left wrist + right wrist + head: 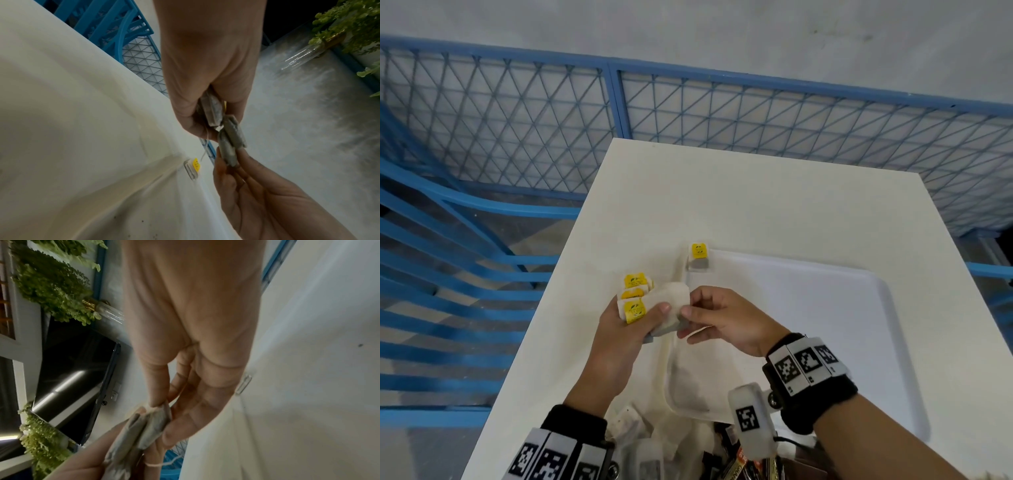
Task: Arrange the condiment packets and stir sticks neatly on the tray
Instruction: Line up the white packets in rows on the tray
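- The left hand (619,329) is holding a bundle of tea bags (635,301) with yellow tags just off the tray's (825,308) left edge, above the desk (722,192); its grip is clamped around the bundle, thumb lying across the front.
- The right hand (726,318) is meeting the left at that bundle, its thumb and forefinger pinching one grey tea bag (671,323) at the bundle's lower right; that grip is closed on the bag.
- In the left wrist view, the grey bags (224,128) are hanging between the left hand (207,65) and the right hand's fingertips (228,164).
- In the right wrist view, the right hand (191,337) is nipping the bags (141,426) at their top edge.
- A single tea bag (699,257) with a yellow tag is lying flat at the tray's far-left corner, apart from both hands.
- A cloth bag (698,377) is lying on the desk beside the tray's near-left edge, under the hands.
- Dark stick packets (732,462) are sitting in a heap nearer than the tray, at the desk's near edge.
- A blue mesh fence (688,113) is standing beyond the desk, well past the tray.
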Demonstrator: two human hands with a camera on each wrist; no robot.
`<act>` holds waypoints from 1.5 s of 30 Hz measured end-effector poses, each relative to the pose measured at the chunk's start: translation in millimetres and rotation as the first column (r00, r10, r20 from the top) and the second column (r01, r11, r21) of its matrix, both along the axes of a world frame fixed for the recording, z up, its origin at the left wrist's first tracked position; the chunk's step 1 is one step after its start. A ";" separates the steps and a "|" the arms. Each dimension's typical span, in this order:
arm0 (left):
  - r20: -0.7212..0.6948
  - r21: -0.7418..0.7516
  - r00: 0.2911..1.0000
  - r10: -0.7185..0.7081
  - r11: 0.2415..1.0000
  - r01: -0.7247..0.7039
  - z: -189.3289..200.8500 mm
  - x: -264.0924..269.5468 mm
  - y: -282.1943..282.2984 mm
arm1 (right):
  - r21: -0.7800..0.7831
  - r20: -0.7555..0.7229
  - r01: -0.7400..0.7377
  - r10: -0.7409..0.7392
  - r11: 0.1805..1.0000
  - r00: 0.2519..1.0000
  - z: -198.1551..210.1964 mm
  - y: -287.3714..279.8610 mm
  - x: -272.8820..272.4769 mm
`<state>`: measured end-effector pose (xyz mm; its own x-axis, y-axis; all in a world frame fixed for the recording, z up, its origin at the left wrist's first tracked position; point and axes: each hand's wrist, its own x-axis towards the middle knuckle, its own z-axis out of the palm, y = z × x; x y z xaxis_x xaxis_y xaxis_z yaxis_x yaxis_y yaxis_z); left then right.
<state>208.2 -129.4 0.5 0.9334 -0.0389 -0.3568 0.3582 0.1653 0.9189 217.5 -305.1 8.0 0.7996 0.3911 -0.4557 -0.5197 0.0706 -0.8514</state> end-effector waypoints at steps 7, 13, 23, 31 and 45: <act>-0.033 0.025 0.995 0.089 0.996 -0.088 -8.2 -2.0 9.6 | -0.029 -0.001 0.303 -0.303 0.953 0.953 -15.6 -20.7 18.0; -0.035 0.033 0.994 0.107 0.994 -0.105 -14.9 -2.6 16.6 | -0.204 0.055 0.536 -0.538 0.819 0.841 -35.1 -41.1 53.7; -0.046 0.031 0.995 0.092 0.995 -0.091 -17.4 -1.6 9.7 | -0.561 0.302 0.555 -0.473 0.614 0.828 -62.7 -39.1 73.8; -0.048 0.025 0.995 0.089 0.996 -0.088 -17.5 3.1 1.0 | -0.621 0.340 0.529 -0.410 0.578 0.846 -63.3 -36.9 73.4; 0.012 -0.007 0.999 0.046 0.999 -0.046 -3.0 9.2 -14.2 | -0.285 0.150 0.103 -0.061 0.953 0.987 0.2 -3.1 15.7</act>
<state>217.4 -143.6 -2.5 0.9387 0.0020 -0.3449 0.3384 0.1876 0.9221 233.2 -308.2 8.2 0.8863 0.1885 -0.4230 -0.3990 -0.1530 -0.9041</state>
